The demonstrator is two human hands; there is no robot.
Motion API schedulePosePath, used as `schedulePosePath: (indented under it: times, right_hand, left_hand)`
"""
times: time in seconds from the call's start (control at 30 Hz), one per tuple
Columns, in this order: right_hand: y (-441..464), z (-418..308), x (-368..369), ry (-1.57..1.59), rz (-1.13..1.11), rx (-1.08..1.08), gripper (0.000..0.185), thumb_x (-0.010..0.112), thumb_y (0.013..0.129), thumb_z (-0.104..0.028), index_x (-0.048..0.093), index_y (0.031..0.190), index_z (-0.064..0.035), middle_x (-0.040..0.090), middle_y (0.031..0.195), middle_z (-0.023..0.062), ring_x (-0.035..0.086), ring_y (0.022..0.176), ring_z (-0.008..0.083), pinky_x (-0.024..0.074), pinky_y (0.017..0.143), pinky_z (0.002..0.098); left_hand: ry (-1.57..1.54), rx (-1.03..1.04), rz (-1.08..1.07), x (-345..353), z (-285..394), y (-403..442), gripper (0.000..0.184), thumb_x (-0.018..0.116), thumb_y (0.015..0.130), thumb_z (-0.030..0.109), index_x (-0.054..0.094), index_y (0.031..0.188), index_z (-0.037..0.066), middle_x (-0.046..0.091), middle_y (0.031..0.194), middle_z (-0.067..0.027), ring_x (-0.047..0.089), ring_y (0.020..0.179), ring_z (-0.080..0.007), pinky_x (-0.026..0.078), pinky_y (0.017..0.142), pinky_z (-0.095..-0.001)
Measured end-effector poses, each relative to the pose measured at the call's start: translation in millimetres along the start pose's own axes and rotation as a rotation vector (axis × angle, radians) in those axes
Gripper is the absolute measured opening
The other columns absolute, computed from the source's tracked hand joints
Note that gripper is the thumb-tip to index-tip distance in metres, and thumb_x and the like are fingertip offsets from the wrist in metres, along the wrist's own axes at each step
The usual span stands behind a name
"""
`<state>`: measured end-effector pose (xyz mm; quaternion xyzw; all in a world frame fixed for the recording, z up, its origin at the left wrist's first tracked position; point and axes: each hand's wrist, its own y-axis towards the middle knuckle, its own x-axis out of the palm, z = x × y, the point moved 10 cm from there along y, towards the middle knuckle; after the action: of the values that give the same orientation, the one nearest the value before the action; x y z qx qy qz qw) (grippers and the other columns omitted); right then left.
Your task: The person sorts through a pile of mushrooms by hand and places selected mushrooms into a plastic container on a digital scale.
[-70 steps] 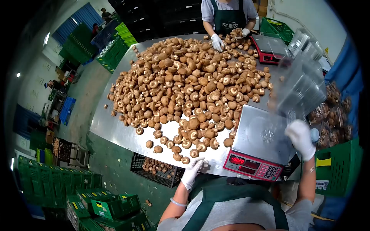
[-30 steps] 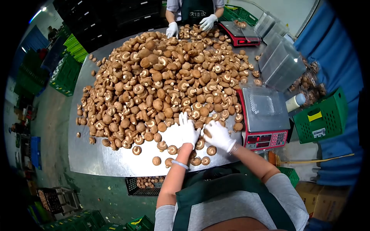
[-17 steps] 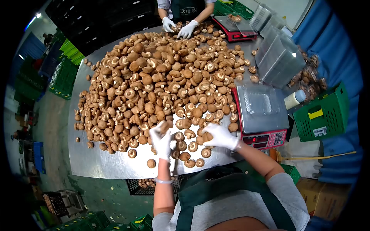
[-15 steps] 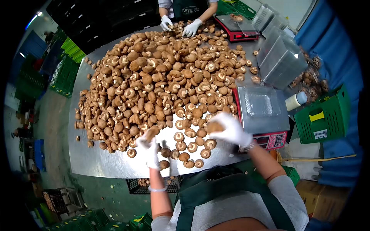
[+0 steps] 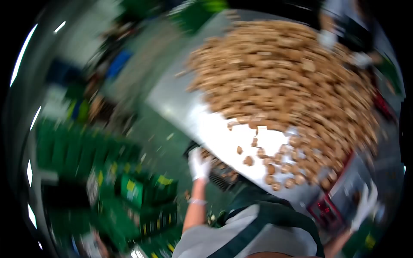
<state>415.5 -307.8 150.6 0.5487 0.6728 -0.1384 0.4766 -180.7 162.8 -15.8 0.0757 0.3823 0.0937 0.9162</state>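
The whole view is smeared by motion. My left hand, in a white glove, is over the black crate below the table edge; its fingers are too blurred to read. Mushrooms lie in that crate. At the right, my gloved right hand has its fingers spread beside the scale, with a brown mushroom near them on the pan side. A large heap of mushrooms covers much of the metal table, and several loose ones lie near its front edge.
Across the table, a co-worker's gloved hands are at the heap, near a second red scale. Green crates stand on the floor at the left, with more open green crates at the lower left.
The view has swung left. My left hand has gone from above the table to the crate below its edge. My right hand has moved from the loose mushrooms to the scale and opened.
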Motion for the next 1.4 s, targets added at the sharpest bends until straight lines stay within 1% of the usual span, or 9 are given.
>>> schedulePosePath:
  times: [0.2, 0.33, 0.67, 0.8, 0.9, 1.07, 1.13, 1.33, 1.4]
  right_hand:
    - [-23, -135, 186, 0.156, -0.440, -0.440, 0.032, 0.057, 0.089, -0.017, 0.055, 0.115, 0.0026, 0.059, 0.110, 0.0179, 0.056, 0.102, 0.0291, 0.0429, 0.090, 0.0345]
    - [-48, -153, 271, -0.276, -0.559, -0.497, 0.038, 0.058, 0.088, -0.032, 0.057, 0.107, 0.0021, 0.058, 0.101, 0.0207, 0.056, 0.093, 0.0378, 0.0458, 0.078, 0.0418]
    - [-83, -161, 273, -0.022, -0.752, -0.457, 0.037, 0.068, 0.080, -0.024, 0.057, 0.105, 0.0019, 0.054, 0.107, 0.0197, 0.053, 0.101, 0.0374, 0.0436, 0.085, 0.0416]
    - [-73, -152, 248, 0.052, -0.542, -0.497, 0.038, 0.072, 0.076, -0.020, 0.060, 0.107, -0.0013, 0.052, 0.121, 0.0197, 0.051, 0.110, 0.0347, 0.0414, 0.093, 0.0380]
    - [-88, -196, 207, 0.168, -0.456, -0.418, 0.036, 0.072, 0.075, -0.024, 0.061, 0.101, -0.0026, 0.057, 0.105, 0.0161, 0.054, 0.096, 0.0315, 0.0439, 0.084, 0.0370]
    - [-148, -265, 200, 0.400, -0.717, -0.441, 0.043, 0.071, 0.075, -0.035, 0.063, 0.106, -0.0063, 0.063, 0.099, 0.0132, 0.061, 0.088, 0.0279, 0.0481, 0.078, 0.0348]
    - [-141, -251, 216, 0.442, -0.816, -0.386, 0.040, 0.071, 0.076, -0.032, 0.063, 0.107, -0.0076, 0.063, 0.103, 0.0120, 0.062, 0.086, 0.0280, 0.0490, 0.076, 0.0345]
    - [-40, -195, 238, -0.006, -0.178, -0.429, 0.037, 0.068, 0.075, -0.020, 0.060, 0.110, -0.0094, 0.056, 0.104, 0.0093, 0.054, 0.097, 0.0274, 0.0477, 0.076, 0.0389]
    - [-39, -177, 279, -0.116, -0.392, -0.364, 0.041, 0.068, 0.075, -0.021, 0.058, 0.113, -0.0094, 0.054, 0.109, 0.0100, 0.051, 0.104, 0.0288, 0.0473, 0.080, 0.0396]
  left_hand:
    - [-0.374, 0.000, -0.604, 101, 136, -45, 0.056, 0.057, 0.084, 0.011, 0.037, 0.136, 0.002, 0.060, 0.099, -0.0163, 0.058, 0.085, -0.0188, 0.047, 0.078, -0.0332]
    - [-0.452, 0.522, -0.598, 106, 216, -83, 0.050, 0.060, 0.084, 0.019, 0.044, 0.128, 0.001, 0.052, 0.123, -0.0184, 0.050, 0.115, -0.0319, 0.041, 0.097, -0.0368]
    - [-0.574, 0.446, -1.052, 141, 212, -129, 0.036, 0.060, 0.082, 0.022, 0.055, 0.113, 0.003, 0.059, 0.109, -0.0156, 0.058, 0.098, -0.0303, 0.046, 0.087, -0.0367]
    - [-0.652, 0.451, -1.174, 145, 224, -146, 0.033, 0.059, 0.087, 0.022, 0.056, 0.116, 0.007, 0.059, 0.108, -0.0144, 0.059, 0.096, -0.0248, 0.047, 0.084, -0.0333]
    - [-0.751, 0.015, -1.500, 164, 205, -172, 0.042, 0.057, 0.092, 0.020, 0.046, 0.129, 0.005, 0.053, 0.119, -0.0102, 0.055, 0.103, -0.0182, 0.046, 0.090, -0.0308]
    - [-0.982, -0.211, -1.722, 132, 236, -182, 0.053, 0.053, 0.095, 0.022, 0.033, 0.141, 0.006, 0.043, 0.136, -0.0090, 0.046, 0.120, -0.0174, 0.037, 0.101, -0.0300]
    - [-1.052, -0.390, -1.727, 147, 213, -189, 0.050, 0.049, 0.096, 0.024, 0.034, 0.140, 0.005, 0.044, 0.136, -0.0101, 0.048, 0.120, -0.0198, 0.039, 0.099, -0.0301]
    - [-1.337, -0.771, -1.626, 155, 198, -179, 0.041, 0.037, 0.090, 0.012, 0.043, 0.127, -0.005, 0.045, 0.133, -0.0232, 0.048, 0.120, -0.0389, 0.044, 0.099, -0.0435]
    - [-1.344, -0.753, -1.573, 159, 194, -176, 0.040, 0.038, 0.090, 0.013, 0.045, 0.124, -0.006, 0.047, 0.130, -0.0228, 0.048, 0.120, -0.0387, 0.043, 0.099, -0.0443]
